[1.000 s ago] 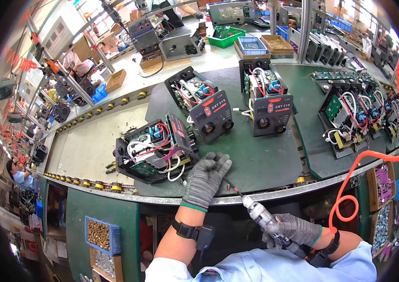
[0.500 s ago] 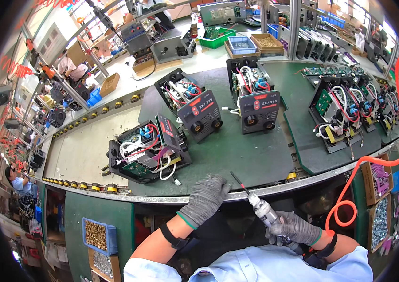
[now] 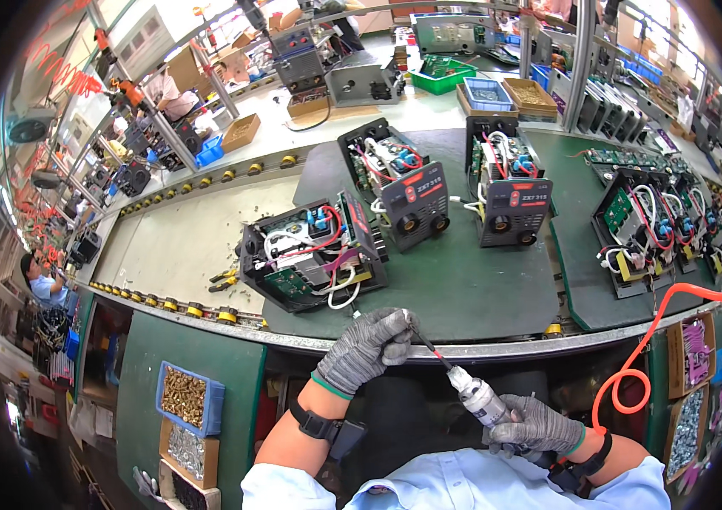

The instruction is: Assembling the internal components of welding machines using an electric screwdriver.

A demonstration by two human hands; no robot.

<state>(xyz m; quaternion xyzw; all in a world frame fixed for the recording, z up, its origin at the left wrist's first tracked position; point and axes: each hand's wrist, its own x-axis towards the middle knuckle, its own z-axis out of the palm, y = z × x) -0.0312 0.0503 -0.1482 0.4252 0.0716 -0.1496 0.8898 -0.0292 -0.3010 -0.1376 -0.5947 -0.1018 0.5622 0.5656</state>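
Observation:
My right hand, in a grey knit glove, is wrapped round an air screwdriver with a long dark bit pointing up and left. At the bit's tip are the pinched fingers of my gloved left hand; anything small between them is hidden. Just beyond that hand lies an open machine unit, with white and red wires and a circuit board showing. Two more units stand behind it, one with a tilted dark front panel and one at the right with a similar panel.
An orange air hose loops down on the right. More open units stand on the right-hand green board. At lower left are a blue bin of brass parts and a carton of silvery parts. Yellow-handled pliers lie by the rollers.
My left hand has come to the tip of the screwdriver bit, its fingers now pinched there. My right hand still grips the screwdriver. The whole view has shifted, with the bench appearing farther right.

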